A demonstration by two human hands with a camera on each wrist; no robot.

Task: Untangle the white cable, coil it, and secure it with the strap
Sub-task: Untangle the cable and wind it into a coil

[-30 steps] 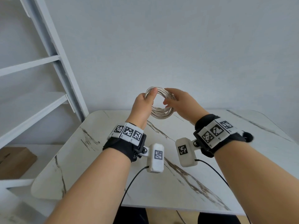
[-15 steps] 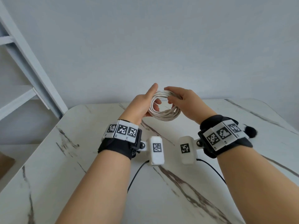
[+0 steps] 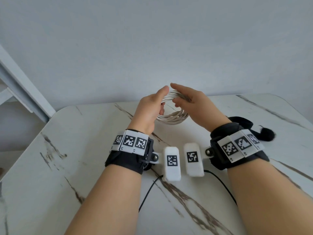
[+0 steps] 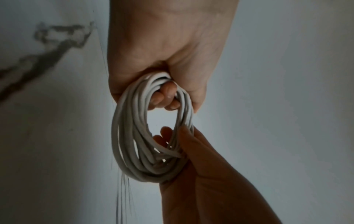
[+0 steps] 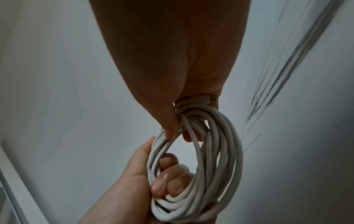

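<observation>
The white cable (image 3: 171, 117) is wound into a round coil of several loops, held in the air above the far part of the marble table (image 3: 50, 175). My left hand (image 3: 153, 104) grips the coil's left side, its fingers curled through the loops (image 4: 164, 97) (image 5: 168, 178). My right hand (image 3: 188, 100) pinches the opposite side between thumb and fingers (image 5: 184, 121) (image 4: 182, 145). A cable plug end (image 5: 206, 98) sits tucked under my right fingers. No strap shows in any view.
A white ladder-like shelf frame (image 3: 22, 87) stands at the left by the wall. Black leads (image 3: 147, 192) from the wrist cameras trail over the table's near part. A black fuzzy piece (image 3: 266, 135) lies on the table beside my right wrist.
Both hands have come down with the coil, closer to the table. The coil has tipped flatter, and the head view has swung right and down, so less of the shelf shows.
</observation>
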